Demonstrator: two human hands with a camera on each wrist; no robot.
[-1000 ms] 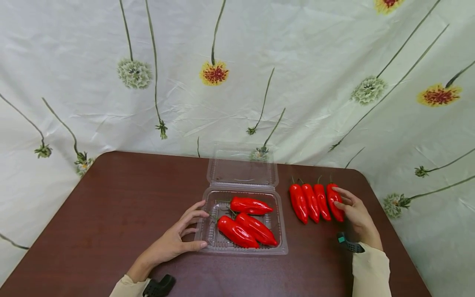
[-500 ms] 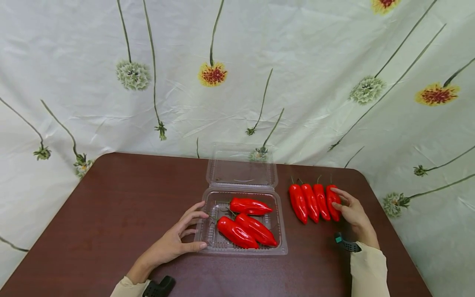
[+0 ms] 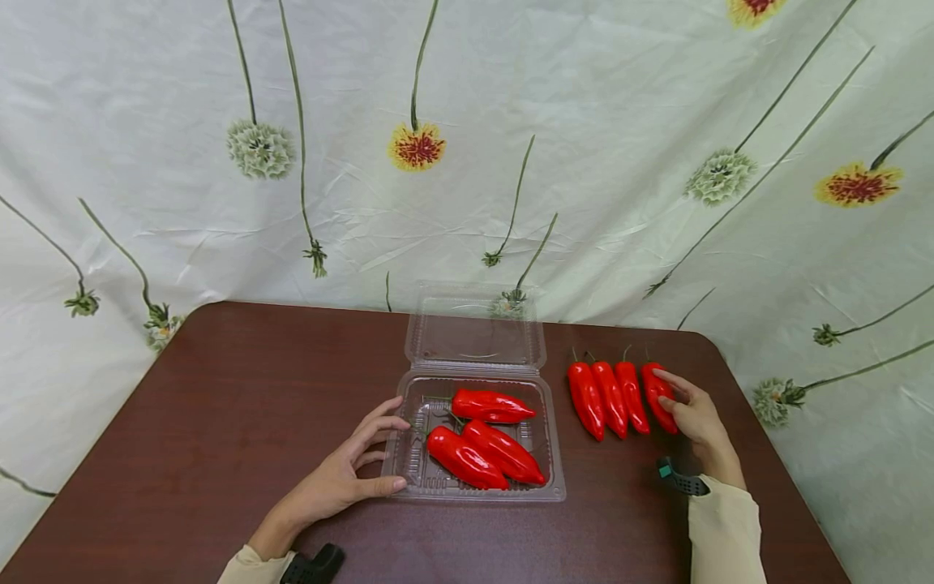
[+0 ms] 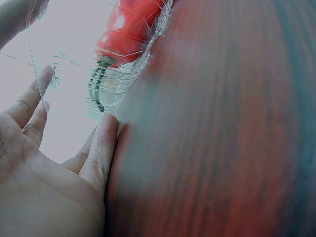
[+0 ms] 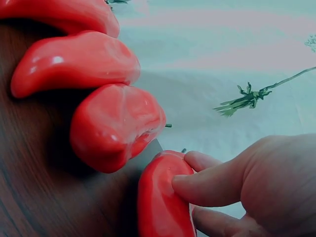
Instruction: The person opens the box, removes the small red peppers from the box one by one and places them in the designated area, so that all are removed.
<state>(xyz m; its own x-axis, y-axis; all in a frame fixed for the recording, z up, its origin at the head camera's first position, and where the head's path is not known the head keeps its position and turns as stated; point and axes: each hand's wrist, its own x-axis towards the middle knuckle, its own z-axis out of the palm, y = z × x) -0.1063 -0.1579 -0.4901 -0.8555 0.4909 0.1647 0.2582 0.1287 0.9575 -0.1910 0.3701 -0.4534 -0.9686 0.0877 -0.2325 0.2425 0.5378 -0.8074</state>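
Note:
A clear plastic clamshell box stands with its lid raised, and 3 glossy red peppers lie in its base. My left hand rests against the box's left side, fingers spread along the rim and thumb at the front left corner. In the left wrist view those fingers are fairly straight. To the right of the box several red peppers lie side by side, stems toward the back. My right hand pinches the rightmost red pepper between thumb and fingers, a narrow gap from its neighbour.
A dark brown wooden table carries everything. Behind and to the right hangs a pale cloth printed with flowers. My wrists carry dark bands, such as the right wristband.
The rightmost pepper shifted slightly left, then its lower tip swung back right under my right hand. My left hand, the box and the other peppers stay as they were.

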